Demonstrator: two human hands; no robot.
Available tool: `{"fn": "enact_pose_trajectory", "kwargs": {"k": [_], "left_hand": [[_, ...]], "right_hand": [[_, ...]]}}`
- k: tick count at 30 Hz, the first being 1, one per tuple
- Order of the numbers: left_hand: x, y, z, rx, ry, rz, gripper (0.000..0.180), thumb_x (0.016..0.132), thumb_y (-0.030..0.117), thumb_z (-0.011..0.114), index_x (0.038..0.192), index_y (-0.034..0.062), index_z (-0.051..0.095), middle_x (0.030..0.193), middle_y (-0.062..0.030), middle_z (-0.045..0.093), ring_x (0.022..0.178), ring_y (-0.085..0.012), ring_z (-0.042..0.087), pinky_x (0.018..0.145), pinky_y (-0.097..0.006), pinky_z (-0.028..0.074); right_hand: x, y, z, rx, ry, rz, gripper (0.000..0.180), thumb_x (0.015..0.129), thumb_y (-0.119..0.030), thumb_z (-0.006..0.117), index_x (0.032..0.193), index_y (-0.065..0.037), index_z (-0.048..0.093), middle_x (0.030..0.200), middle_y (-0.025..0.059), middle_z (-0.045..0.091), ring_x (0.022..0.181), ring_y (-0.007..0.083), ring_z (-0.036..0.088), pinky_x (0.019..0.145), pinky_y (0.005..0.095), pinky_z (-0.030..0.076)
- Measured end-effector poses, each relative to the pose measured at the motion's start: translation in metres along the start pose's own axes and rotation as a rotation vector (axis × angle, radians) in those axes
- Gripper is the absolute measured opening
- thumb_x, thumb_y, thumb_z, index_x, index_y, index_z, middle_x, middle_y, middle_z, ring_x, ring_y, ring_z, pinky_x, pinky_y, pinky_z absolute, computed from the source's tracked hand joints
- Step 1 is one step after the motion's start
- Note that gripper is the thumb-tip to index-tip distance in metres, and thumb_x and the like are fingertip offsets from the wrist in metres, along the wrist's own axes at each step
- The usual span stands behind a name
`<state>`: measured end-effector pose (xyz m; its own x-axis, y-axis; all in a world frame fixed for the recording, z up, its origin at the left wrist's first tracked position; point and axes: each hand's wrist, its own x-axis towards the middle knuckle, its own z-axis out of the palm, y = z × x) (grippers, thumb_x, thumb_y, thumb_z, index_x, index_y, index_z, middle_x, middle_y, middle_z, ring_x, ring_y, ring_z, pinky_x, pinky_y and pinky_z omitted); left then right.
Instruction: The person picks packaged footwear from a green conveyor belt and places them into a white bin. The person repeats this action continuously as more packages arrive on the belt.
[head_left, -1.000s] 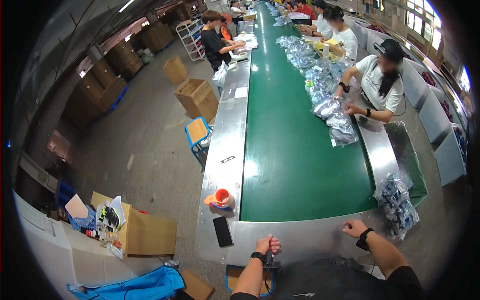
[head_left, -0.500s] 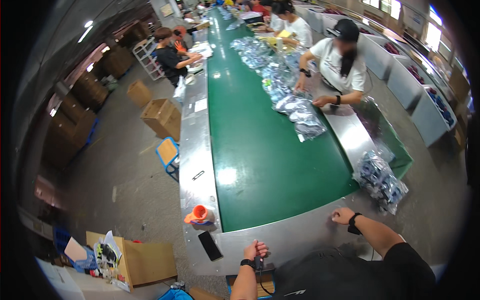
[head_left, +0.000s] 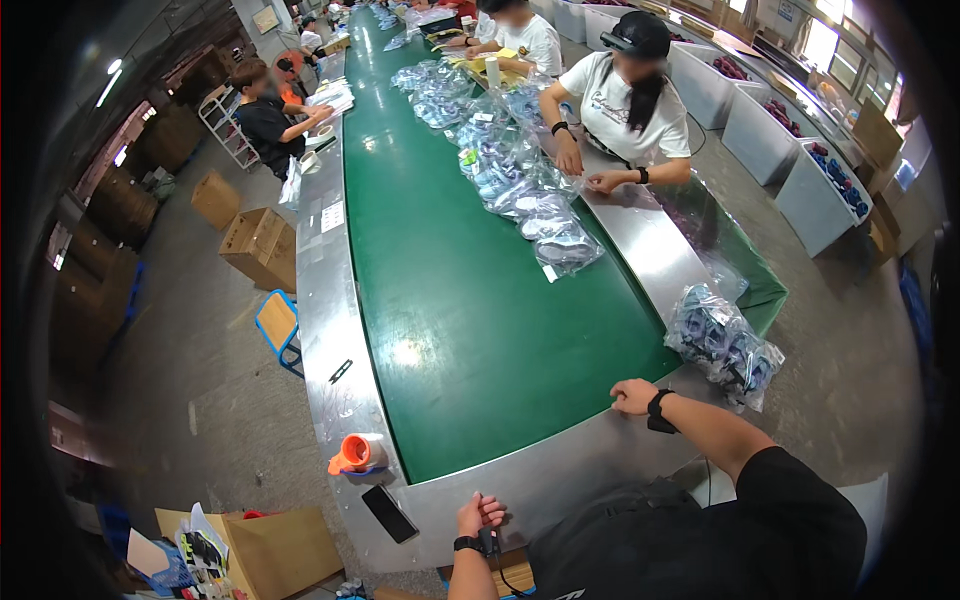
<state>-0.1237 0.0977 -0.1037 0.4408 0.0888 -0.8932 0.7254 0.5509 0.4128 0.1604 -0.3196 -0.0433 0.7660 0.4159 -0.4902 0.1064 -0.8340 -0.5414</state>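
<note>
Steel table rim (head_left: 560, 480) under both hands borders green conveyor (head_left: 470, 300).

Long green conveyor belt (head_left: 470, 300) w/ shiny steel surface (head_left: 325, 330) along its edges. Clear plastic bags of blue items (head_left: 520, 170) piled on belt's far right side; another bagged bundle (head_left: 725, 345) at near right corner. Orange tape dispenser (head_left: 352, 455) & flat black phone (head_left: 389, 514) on steel rim. Brown cardboard boxes (head_left: 260, 245) on floor left, beside a blue-framed stool (head_left: 277, 322).

green belt (head_left: 470, 300), orange tape roll (head_left: 355, 453), perhaps bluish bags (head_left: 725, 345)
</note>
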Motion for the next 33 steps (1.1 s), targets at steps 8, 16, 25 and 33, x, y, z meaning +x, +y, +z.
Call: {"fn": "enact_pose_trajectory", "kwargs": {"k": [8,16,25,33], "left_hand": [[0.002,0.003,-0.001,-0.058,0.029,-0.075,0.045,0.103,0.040,0.046,0.099,-0.0007,0.064,0.079,-0.0108,0.068,0.064,-0.0253,0.068,0.057,-0.036,0.058],[0.006,0.002,-0.012,-0.168,-0.030,-0.164,0.047,0.103,0.039,0.047,0.102,-0.0046,0.062,0.084,-0.0152,0.069,0.070,-0.0288,0.070,0.061,-0.039,0.058],[0.004,0.008,-0.003,-0.214,0.056,-0.237,0.045,0.102,0.038,0.053,0.108,-0.0055,0.061,0.084,-0.0167,0.067,0.060,-0.0234,0.061,0.051,-0.034,0.051],[-0.007,0.013,0.004,-0.084,0.078,-0.182,0.047,0.099,0.042,0.057,0.103,-0.0045,0.062,0.077,-0.0158,0.068,0.058,-0.0262,0.063,0.055,-0.036,0.055]], "right_hand": [[0.107,0.017,-0.058,0.183,0.264,0.118,0.040,0.076,-0.027,0.075,0.107,-0.001,0.069,0.089,0.0143,0.072,0.086,0.0289,0.069,0.081,0.0383,0.054],[0.237,0.040,-0.137,0.135,0.667,0.257,0.078,0.076,-0.038,0.079,0.137,-0.002,0.045,0.131,0.0218,0.052,0.124,0.0363,0.051,0.106,0.0433,0.042],[0.312,0.024,-0.155,0.206,0.595,0.152,0.100,0.067,-0.042,0.084,0.143,0.002,0.038,0.141,0.0257,0.047,0.132,0.0379,0.045,0.111,0.0416,0.037],[0.262,-0.022,-0.126,0.181,0.700,0.252,0.078,0.057,-0.028,0.088,0.121,-0.003,0.051,0.119,0.0192,0.050,0.113,0.0396,0.054,0.096,0.0444,0.047]]}}
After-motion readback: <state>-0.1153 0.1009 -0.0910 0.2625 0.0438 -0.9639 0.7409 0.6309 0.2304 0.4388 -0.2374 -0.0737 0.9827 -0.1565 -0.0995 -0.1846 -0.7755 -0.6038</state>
